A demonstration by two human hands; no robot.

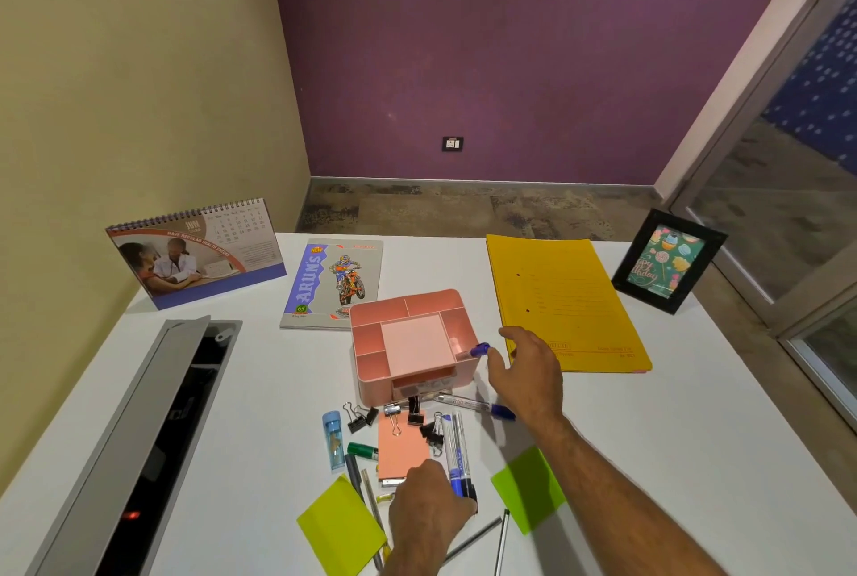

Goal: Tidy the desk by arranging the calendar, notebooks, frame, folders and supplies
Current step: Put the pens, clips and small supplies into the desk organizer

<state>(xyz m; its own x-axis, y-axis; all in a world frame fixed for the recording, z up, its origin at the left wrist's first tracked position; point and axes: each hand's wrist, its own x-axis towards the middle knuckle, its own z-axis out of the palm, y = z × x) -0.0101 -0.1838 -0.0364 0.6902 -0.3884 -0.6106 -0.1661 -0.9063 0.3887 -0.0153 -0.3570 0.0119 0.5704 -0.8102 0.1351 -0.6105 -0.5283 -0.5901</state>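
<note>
Right hand [526, 371] loose-fingered, releasing pen [475, 351] into organizer [412, 343]; left hand [429, 508] gripping markers [457, 459] at desk's near edge. Risk: pen tipping out.

Grey cable tray [139, 436] recessed in the white surface [672, 459], lid raised; wall socket [452, 143] on purple wall [510, 42]; glass door [797, 185] at right.

Pink organiser [412, 339], yellow folder [563, 301], perhaps-black frame [668, 261]
</note>
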